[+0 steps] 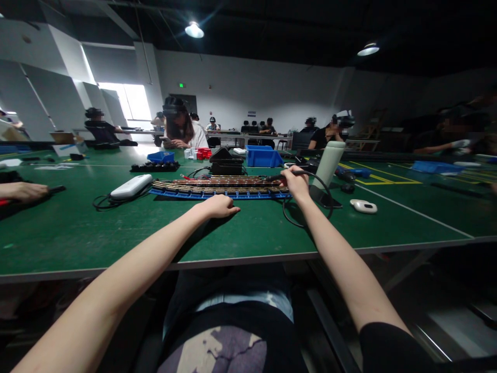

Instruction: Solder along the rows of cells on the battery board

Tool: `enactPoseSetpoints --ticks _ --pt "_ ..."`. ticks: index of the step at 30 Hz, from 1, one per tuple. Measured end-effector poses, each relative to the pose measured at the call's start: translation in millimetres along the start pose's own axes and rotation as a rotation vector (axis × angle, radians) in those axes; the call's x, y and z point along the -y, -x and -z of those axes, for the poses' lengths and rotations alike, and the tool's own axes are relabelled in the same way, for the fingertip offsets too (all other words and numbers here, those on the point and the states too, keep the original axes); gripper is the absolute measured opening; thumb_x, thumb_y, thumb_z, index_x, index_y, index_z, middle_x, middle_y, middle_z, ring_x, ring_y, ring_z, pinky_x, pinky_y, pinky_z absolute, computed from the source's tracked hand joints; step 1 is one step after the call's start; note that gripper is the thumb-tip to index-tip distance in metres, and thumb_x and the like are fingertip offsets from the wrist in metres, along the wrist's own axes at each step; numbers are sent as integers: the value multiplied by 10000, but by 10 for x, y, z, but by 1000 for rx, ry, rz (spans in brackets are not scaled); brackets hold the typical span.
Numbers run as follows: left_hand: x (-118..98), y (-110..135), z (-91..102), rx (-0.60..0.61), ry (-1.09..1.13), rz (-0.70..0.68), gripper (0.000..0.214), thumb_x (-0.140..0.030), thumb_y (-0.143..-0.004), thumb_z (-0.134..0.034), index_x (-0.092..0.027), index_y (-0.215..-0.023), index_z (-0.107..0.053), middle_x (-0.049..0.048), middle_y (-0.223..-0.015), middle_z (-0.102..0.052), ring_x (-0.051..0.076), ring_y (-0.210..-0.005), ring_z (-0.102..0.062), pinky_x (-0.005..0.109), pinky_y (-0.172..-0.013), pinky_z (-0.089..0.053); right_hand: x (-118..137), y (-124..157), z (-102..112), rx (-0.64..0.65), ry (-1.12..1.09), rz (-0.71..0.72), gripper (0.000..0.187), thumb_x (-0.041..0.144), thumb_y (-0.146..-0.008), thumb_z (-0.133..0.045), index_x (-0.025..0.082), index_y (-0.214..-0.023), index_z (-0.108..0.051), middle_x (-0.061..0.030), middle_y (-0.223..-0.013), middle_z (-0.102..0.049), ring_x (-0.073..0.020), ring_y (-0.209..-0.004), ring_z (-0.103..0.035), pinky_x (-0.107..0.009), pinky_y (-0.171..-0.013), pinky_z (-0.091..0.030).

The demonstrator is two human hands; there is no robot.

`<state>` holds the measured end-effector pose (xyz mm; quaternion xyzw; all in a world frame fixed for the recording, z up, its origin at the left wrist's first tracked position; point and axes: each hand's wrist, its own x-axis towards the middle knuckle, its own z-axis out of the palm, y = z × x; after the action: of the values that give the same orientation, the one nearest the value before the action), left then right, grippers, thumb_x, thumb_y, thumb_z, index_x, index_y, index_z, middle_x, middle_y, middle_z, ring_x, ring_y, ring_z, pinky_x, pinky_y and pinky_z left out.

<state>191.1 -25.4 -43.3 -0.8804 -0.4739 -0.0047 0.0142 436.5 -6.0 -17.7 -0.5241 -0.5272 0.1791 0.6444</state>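
Observation:
My left hand rests on the green table with its fingers curled into a loose fist, just in front of a long blue rack of several striped strips. My right hand is closed round a thin black pen-like tool with a black cable looping from it. The tool's tip lies at the right end of the rack.
A white device with a cord lies left of the rack, a black box and blue bins behind it. A pale bottle and a small white gadget are to the right. Another person's hand rests far left; several people sit beyond.

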Motion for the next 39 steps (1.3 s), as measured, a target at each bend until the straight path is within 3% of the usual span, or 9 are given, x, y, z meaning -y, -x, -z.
enactPoseSetpoints --ticks 39 --pt "19 -23 -22 5 -32 -1 504 -537 -883 -354 -155 -795 -671 118 -817 -684 225 -747 -639 264 -588 -387 -3 -10 5 13 -7 10 142 238 -648 -560 216 -536 -475 57 -425 -553 -147 -407 -557 -256 -443 -446"
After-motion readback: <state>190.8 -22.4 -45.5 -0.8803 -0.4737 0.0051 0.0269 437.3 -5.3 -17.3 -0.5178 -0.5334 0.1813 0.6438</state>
